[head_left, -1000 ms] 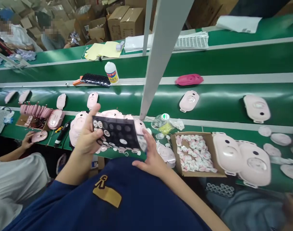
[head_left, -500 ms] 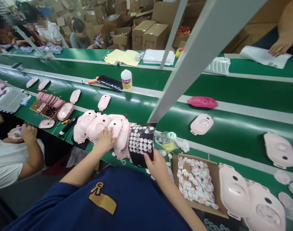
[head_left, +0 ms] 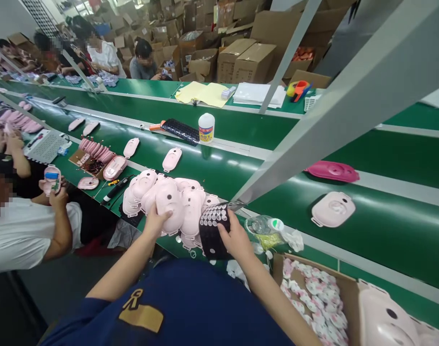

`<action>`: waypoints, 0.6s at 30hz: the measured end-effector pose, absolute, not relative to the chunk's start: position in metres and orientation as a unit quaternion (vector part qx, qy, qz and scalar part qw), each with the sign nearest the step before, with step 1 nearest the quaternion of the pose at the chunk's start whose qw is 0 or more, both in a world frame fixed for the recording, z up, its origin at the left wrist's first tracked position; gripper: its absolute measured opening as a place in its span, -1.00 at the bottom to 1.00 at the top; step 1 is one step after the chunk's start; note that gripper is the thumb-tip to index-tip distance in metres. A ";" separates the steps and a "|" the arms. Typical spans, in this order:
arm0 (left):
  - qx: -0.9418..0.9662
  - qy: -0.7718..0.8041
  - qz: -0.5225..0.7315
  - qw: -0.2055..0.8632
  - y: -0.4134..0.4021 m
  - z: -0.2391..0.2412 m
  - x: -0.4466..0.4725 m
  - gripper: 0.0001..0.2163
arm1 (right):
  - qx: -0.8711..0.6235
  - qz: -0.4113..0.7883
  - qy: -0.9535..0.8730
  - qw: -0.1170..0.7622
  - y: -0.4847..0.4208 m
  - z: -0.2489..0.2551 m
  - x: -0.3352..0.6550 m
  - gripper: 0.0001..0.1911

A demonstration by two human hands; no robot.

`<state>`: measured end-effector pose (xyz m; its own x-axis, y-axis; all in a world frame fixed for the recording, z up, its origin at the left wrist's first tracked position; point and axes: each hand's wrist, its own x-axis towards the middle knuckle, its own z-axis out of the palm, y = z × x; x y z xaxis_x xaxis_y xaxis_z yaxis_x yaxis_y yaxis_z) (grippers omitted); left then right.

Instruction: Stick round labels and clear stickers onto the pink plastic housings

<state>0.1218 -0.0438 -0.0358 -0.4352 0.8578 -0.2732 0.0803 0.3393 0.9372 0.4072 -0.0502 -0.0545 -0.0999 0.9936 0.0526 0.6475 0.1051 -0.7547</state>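
Two hands occupied. Left hand [head_left: 155, 225] pinching pink shell [head_left: 168, 198] over shell pile [head_left: 193, 211]; right hand [head_left: 238, 238] pinching black sheet [head_left: 211, 240] beside pile. Round discs [head_left: 214, 216] fill sheet's upper rows; lower part mostly bare, judged partly used. Shells finished: cannot tell.

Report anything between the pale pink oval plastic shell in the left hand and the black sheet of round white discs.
Another pale pink shell lies between the held shell in the left hand and the black sheet in the right hand.
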 end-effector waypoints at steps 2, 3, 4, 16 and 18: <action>0.292 0.700 0.522 0.389 -0.053 -0.024 0.112 -0.32 | -0.564 0.329 -0.686 0.321 -0.046 -0.058 0.409 -0.44; 0.274 0.698 0.544 0.378 -0.057 -0.017 0.106 -0.32 | -0.542 0.344 -0.690 0.335 -0.046 -0.061 0.409 -0.44; 0.256 0.695 0.562 0.367 -0.061 -0.010 0.099 -0.32 | -0.521 0.357 -0.690 0.352 -0.048 -0.064 0.410 -0.46; 0.242 0.667 0.617 0.340 -0.052 0.044 0.098 -0.57 | -0.590 0.453 -0.577 0.337 -0.026 -0.087 0.344 -0.23; 0.270 0.659 0.601 0.363 -0.048 0.052 0.113 -0.59 | -0.597 0.435 -0.590 0.325 -0.030 -0.081 0.348 -0.16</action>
<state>0.1133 -0.0476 0.0523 -0.5908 0.7922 -0.1530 -0.0792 0.1317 0.9881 0.3481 -0.0304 -0.0811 -0.0757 0.9877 -0.1366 0.4230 -0.0922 -0.9014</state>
